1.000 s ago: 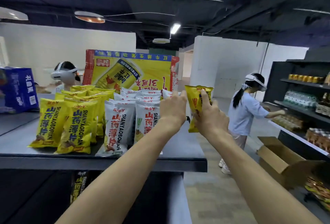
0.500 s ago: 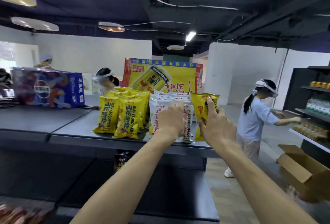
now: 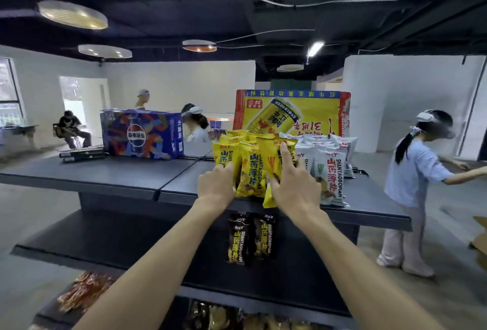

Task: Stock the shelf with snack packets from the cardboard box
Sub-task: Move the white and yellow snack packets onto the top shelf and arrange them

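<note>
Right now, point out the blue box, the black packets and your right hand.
blue box (image 3: 142, 136): head view, its front face.
black packets (image 3: 238, 240): head view, front of the left packet.
right hand (image 3: 295, 188): head view, back of the hand.

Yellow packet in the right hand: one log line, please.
step: shelving | right hand: holds yellow packet at yellow row | left hand: touches yellow row, grip unclear | place: top shelf

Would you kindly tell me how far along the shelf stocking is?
Done: rows of yellow packets and white packets stand on the top shelf, black packets below. In hand: the right hand holds one more yellow packet at the yellow rows' front, the left hand touching them. Left: setting it down; how many more remain cannot be seen.
</note>
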{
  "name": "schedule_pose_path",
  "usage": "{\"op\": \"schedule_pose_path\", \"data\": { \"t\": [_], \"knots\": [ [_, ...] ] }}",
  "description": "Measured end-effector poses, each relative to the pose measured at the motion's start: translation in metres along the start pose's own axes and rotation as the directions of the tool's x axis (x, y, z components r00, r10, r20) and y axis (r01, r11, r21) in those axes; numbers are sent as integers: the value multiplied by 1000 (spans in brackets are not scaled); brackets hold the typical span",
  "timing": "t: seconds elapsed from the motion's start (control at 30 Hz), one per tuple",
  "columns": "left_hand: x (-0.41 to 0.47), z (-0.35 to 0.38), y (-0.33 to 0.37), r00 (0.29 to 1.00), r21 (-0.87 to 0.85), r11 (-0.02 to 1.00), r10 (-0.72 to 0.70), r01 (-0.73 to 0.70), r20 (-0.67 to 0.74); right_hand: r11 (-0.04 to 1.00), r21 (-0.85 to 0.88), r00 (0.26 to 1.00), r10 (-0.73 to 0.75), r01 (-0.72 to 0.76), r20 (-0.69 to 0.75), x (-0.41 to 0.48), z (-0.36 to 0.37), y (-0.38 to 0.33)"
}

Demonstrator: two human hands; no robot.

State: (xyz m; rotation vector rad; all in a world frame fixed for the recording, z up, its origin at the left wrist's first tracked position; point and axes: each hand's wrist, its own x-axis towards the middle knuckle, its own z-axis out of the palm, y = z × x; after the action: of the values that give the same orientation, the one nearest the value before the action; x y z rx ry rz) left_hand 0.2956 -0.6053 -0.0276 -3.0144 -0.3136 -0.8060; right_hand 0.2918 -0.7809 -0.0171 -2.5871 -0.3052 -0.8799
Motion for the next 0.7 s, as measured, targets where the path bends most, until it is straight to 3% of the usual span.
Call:
{"op": "schedule_pose_path", "data": {
  "t": [0.13,0.33,0.57,0.7],
  "knots": [
    [21,21,-64,999,6,999,-38,38,25,1000,10,999,-16,16,-49,14,27,-40],
    [66,47,-124,998,-19,998,56,-55,27,998,-43,998,52,-54,-39,39,92,-110],
    [102,68,-149,973,-66,972,227,-225,28,981,-122,987,145,-153,-73,56,150,-142],
    [120,79,-150,961,-178,947,277,-269,23,979,-141,986,134,-147,-102,63,170,-149]
  ]
}}
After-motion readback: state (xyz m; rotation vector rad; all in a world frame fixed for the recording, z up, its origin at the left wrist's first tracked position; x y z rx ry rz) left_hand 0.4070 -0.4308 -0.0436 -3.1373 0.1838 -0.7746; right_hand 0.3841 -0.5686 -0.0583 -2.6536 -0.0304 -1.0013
